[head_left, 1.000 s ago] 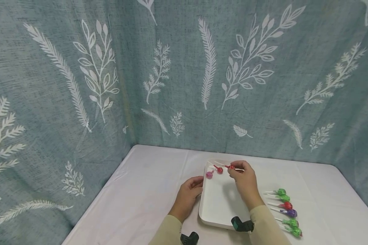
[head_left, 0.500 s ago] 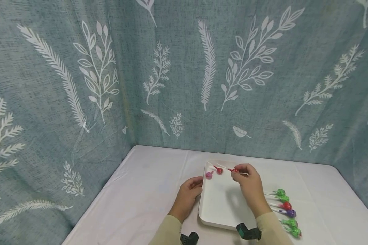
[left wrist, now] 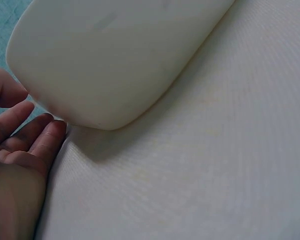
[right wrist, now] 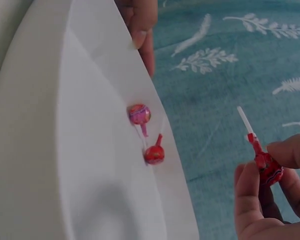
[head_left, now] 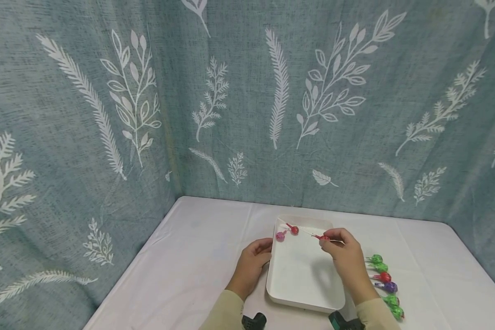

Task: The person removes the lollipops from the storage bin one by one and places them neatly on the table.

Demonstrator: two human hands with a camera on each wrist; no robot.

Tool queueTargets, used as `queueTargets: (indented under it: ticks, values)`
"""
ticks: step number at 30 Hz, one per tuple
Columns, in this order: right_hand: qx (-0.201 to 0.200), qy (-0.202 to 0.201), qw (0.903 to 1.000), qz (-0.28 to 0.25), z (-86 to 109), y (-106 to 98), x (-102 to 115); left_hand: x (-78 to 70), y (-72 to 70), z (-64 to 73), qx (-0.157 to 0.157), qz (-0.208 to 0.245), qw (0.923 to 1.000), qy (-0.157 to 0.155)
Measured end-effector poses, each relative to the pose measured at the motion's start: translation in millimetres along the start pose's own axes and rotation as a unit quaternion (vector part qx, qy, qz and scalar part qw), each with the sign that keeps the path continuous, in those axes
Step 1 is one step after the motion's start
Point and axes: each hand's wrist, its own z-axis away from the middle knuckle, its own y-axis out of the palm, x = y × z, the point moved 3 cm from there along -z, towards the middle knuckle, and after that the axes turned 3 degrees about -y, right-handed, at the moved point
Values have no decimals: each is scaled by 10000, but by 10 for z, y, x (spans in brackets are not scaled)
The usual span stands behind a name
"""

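Over the right side of the white tray (head_left: pixel 301 275), my right hand (head_left: pixel 348 263) pinches a red-wrapped lollipop (right wrist: pixel 262 161) by its head, the white stick pointing away from the fingers. Inside the tray's far left corner lie a pink lollipop (head_left: pixel 280 236) and another red lollipop (head_left: pixel 294 230), close together. My left hand (head_left: pixel 250 268) rests at the tray's left wall, its loosely bent fingertips touching the outside; the left wrist view shows these fingertips (left wrist: pixel 55 127) against the wall near a corner.
Right of the tray, several lollipops lie in a column on the white tablecloth (head_left: pixel 214 238): green ones (head_left: pixel 376 259), a red one (head_left: pixel 382 277) and a purple one (head_left: pixel 389 287). A blue-green leaf-patterned curtain (head_left: pixel 247 114) hangs behind and to the left of the table.
My right hand has moved right and nearer to me, carrying the red lollipop away from the two in the corner. The left hand has stayed at the tray's side.
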Motion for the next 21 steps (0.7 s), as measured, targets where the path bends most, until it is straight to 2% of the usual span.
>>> queueTargets:
  ticks: [13,21]
  values:
    - [-73,28,10000,31,89,-215,-100,-6,17,-17,40,60,10000,38]
    - [101,135,9996,220,152,-394,-162,16,13,-44,25,-25,10000,-9]
